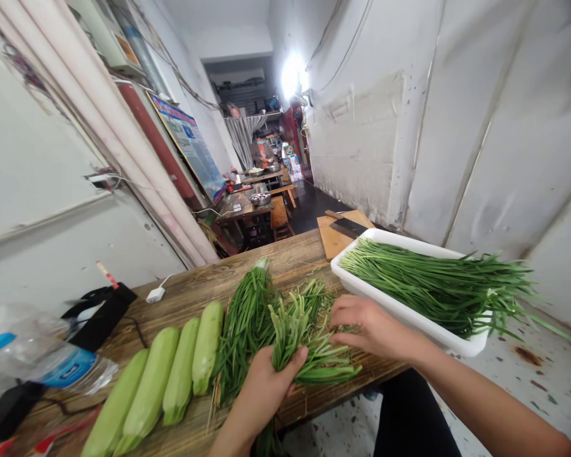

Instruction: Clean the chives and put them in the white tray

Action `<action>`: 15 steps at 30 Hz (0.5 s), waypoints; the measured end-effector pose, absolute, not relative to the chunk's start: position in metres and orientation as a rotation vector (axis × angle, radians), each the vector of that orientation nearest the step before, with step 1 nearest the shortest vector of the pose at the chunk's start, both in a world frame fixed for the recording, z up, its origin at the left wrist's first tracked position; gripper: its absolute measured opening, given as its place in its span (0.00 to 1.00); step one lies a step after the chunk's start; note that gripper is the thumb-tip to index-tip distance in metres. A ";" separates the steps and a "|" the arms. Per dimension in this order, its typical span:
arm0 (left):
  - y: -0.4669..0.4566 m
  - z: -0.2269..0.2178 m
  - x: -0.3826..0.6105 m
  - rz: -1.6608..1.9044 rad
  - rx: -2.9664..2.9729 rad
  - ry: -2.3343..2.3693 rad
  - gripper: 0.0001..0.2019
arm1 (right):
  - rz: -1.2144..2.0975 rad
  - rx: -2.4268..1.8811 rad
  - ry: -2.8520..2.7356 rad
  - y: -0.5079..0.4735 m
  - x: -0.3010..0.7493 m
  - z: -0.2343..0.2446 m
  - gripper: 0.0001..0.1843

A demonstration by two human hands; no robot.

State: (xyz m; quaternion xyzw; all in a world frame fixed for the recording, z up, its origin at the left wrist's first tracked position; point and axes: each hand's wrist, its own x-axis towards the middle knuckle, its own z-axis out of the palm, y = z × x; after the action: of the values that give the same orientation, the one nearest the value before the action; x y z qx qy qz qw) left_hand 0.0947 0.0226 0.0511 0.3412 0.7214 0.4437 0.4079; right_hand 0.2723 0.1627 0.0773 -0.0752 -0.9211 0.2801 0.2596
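Note:
My left hand [269, 384] is wrapped round a bunch of garlic chives [285, 327], its cut pale ends pointing up and away from me. Just right of it, my right hand [368, 320] is closed, fingers curled at loose chive stalks; what lies between its fingertips is hidden. Below both hands, more chives [326, 365] lie near the table's front edge. A tied bundle of chives [247, 304] rests left of the held bunch. On the right, a white plastic tub [412, 322] holds long chives [428, 279] laid lengthwise, their tips hanging over its end.
Several pale green zucchini [145, 387] lie along the left of the wooden table [195, 285]. Beyond them are a water bottle [71, 368] and a white charger [156, 294]. A cleaver [347, 225] rests on a cutting board [330, 238]. A person [261, 152] is far back.

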 end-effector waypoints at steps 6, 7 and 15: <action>0.024 0.048 0.096 1.082 0.859 1.782 0.26 | 0.841 -0.108 -2.565 0.163 0.277 0.080 0.12; 0.024 0.049 0.097 1.082 0.850 1.781 0.26 | 0.972 -0.137 -2.484 0.164 0.276 0.077 0.12; 0.024 0.060 0.118 1.269 0.717 1.824 0.27 | 1.933 -0.576 -1.303 0.145 0.251 0.040 0.15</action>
State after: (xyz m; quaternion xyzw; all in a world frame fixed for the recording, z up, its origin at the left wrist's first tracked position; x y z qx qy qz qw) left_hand 0.1182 0.0239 0.0602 0.2823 0.7186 0.4998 0.3927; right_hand 0.2510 0.1446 0.0397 -0.2236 -0.5060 0.7504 0.3618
